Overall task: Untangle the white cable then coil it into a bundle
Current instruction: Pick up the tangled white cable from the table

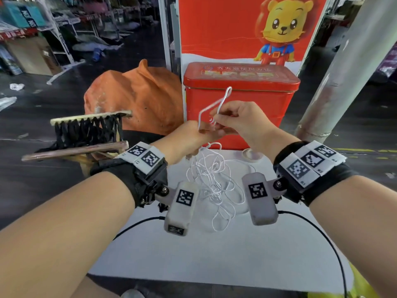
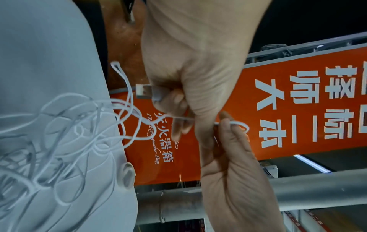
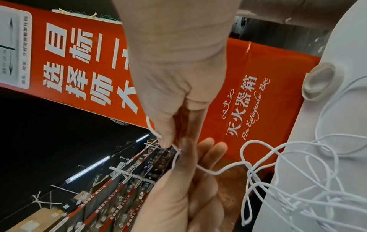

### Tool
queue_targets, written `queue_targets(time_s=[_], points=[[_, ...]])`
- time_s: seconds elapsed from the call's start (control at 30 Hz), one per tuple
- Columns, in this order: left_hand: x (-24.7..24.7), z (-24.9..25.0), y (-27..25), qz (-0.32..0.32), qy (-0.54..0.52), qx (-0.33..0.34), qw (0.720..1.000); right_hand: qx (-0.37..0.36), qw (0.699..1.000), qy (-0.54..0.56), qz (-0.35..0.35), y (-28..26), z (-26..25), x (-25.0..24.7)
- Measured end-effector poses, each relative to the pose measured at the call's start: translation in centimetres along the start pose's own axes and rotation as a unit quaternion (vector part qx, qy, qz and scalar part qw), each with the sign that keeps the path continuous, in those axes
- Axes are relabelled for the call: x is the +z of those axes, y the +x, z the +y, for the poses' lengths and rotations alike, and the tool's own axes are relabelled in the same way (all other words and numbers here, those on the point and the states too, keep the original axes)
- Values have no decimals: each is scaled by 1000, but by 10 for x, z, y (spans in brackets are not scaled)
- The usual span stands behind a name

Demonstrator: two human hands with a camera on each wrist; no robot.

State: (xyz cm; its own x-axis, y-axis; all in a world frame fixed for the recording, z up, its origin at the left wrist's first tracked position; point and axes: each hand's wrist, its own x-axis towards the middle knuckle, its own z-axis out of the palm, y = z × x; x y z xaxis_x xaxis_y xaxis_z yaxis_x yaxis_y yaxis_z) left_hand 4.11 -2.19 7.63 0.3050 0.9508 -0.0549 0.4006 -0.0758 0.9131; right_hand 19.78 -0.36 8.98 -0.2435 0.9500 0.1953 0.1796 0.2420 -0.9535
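Note:
A thin white cable lies as a loose tangle on the white table, between my wrists. Both hands are raised above it. My left hand grips the cable's USB plug in its curled fingers, and one strand runs on from it. My right hand pinches that strand between thumb and forefinger, touching the left hand. A narrow loop of cable stands up above the two hands. From the hands, strands hang down into the tangle.
A red fire extinguisher box stands right behind the hands at the table's far edge. A small white ring lies on the table near it. An orange sack, a folding rack with black webbing and a grey pillar surround the table.

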Motion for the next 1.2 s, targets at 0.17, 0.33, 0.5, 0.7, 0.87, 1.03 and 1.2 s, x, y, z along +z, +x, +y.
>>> queue_targets(time_s=[0.17,0.33,0.5,0.7,0.87,1.03,1.2], points=[[7,2,6,67,-16,33,997,48,995,-82,30,2,16,-3],[1,3,4,17,-83,63,994,130,980,-150,13,-6,43,5],[-8,1,4,54,-96,77,991,141,958,-244,-63,-2,48,5],[-27,-12,3,111,-28,86,990,239,965,54,96,4,33,-3],[-32,-21,2,21,175,123,977,254,928,252,101,6,25,-10],[-33,-18,3,56,207,103,971,208,928,298,81,5,18,-4],[-27,-12,3,73,134,65,986,131,986,90,-42,6,16,2]])
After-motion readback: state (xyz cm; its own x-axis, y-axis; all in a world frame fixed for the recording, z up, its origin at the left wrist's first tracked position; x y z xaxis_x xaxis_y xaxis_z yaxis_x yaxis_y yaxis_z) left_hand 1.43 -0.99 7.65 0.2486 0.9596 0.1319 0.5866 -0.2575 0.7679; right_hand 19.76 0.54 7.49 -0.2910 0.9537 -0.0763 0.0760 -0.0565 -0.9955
